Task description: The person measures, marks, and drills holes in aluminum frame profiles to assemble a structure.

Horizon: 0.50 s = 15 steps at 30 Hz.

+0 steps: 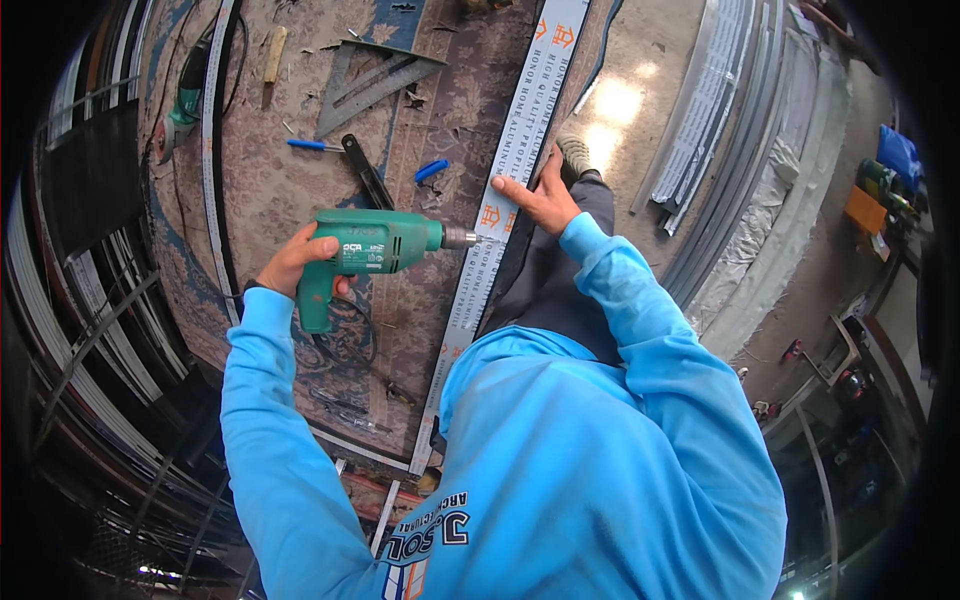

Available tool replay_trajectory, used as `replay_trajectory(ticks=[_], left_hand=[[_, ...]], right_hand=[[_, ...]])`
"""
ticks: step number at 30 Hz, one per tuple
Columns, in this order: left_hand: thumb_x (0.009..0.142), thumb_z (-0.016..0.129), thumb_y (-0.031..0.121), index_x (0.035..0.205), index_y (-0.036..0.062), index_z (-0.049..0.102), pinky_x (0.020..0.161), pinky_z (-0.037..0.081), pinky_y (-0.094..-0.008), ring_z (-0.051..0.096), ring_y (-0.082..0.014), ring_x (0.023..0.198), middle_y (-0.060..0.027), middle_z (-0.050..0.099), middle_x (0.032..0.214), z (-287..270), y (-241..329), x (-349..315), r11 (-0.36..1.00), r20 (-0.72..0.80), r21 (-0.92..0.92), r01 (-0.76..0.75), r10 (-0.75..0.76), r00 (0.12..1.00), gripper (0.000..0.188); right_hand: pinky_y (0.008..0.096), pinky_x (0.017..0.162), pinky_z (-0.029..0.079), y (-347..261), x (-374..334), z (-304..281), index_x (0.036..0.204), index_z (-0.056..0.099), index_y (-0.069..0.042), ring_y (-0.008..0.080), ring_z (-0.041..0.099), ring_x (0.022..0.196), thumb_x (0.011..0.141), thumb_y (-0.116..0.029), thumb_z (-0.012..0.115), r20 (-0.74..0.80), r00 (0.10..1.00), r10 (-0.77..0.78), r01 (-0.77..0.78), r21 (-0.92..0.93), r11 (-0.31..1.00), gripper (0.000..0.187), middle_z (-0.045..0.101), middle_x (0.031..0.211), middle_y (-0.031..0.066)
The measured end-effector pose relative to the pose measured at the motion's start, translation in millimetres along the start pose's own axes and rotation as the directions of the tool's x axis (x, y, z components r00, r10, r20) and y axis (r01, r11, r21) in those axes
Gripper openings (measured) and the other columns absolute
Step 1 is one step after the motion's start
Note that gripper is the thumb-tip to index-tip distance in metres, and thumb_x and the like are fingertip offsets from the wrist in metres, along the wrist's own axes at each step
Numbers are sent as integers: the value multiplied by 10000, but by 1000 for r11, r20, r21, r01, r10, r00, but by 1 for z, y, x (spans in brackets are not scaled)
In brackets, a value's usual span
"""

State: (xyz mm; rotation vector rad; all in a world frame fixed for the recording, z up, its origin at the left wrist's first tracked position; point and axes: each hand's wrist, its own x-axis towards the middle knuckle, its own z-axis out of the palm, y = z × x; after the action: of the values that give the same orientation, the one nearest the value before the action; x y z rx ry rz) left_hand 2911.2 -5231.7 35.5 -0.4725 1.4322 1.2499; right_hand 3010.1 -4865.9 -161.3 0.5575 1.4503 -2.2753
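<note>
My left hand (290,262) is closed round the handle of a green power drill (385,240), held level with its chuck pointing right. The drill's tip meets or nearly meets the inner edge of a long aluminium profile (510,140) covered in printed protective film; I cannot tell whether it touches. On that same profile, just above the drill tip, my right hand (545,197) grips with the thumb on the film and the fingers over the outer edge. The profile forms one side of a large frame lying on a patterned carpet (270,180).
Inside the frame lie a set square (375,85), a blue-handled screwdriver (315,145), a black bar-shaped tool (367,172), a blue marker-like object (431,170) and a wooden-handled tool (274,55). A green angle grinder (185,105) rests at far left. Wrapped profiles (705,110) are stacked right.
</note>
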Motion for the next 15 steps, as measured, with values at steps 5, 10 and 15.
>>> replay_trajectory(ticks=[5,10,15], left_hand=[[873,857,463,1494,-22,520,648,635,-341,719,-182,771,-163,719,1064,22,20,-8,999,-37,8,32,-31,999,856],[897,870,282,1535,55,556,957,595,-397,757,-237,1036,-145,764,1234,87,20,-58,804,24,515,-298,334,942,747],[873,889,352,1551,48,547,997,584,-435,746,-286,1157,-173,755,1273,98,7,-90,754,13,556,-349,412,911,818]], right_hand=[[428,1195,473,-2,-1,1,1577,-324,96,319,612,1370,919,-244,910,-2,1000,29,-29,20,999,1439,553,1504,264],[426,1186,483,1,0,2,1595,-299,81,317,619,1361,931,-253,897,0,1000,9,-9,4,1000,1408,556,1496,267],[452,1257,396,15,-13,6,1633,-221,92,352,505,1486,897,-324,922,-66,991,-113,108,-85,991,1422,445,1603,307]])
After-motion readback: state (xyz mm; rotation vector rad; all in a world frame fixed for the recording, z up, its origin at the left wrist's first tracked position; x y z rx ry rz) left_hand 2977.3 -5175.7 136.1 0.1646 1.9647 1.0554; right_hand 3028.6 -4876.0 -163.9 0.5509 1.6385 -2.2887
